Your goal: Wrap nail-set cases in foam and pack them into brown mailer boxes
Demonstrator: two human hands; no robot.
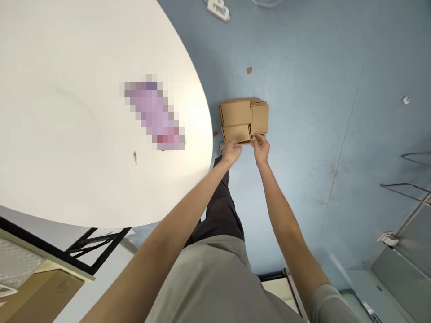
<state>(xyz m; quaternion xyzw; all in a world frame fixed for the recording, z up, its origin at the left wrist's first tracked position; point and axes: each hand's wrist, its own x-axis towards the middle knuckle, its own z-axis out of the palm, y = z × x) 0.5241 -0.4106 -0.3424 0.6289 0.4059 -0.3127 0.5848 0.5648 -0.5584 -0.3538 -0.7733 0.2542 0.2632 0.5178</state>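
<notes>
A bundle of brown cardboard point(236, 113) lies on the floor in front of my feet, its folded panels packed side by side in separate sections. My left hand point(232, 152) is at its near edge, fingers curled and slightly blurred; what they hold, if anything, is hidden. Just to the right, my right hand point(261, 149) has its fingers pinched at the cardboard's near right corner. The two hands are a short distance apart, both low over the front edge.
A white round-edged table point(101, 188) fills the left side, with a pixelated purple item point(155, 114) on it. On the blue floor point(310, 112) lie a cardboard scrap point(249, 70) and a white power strip point(218, 10). Metal legs point(406, 185) jut in at right.
</notes>
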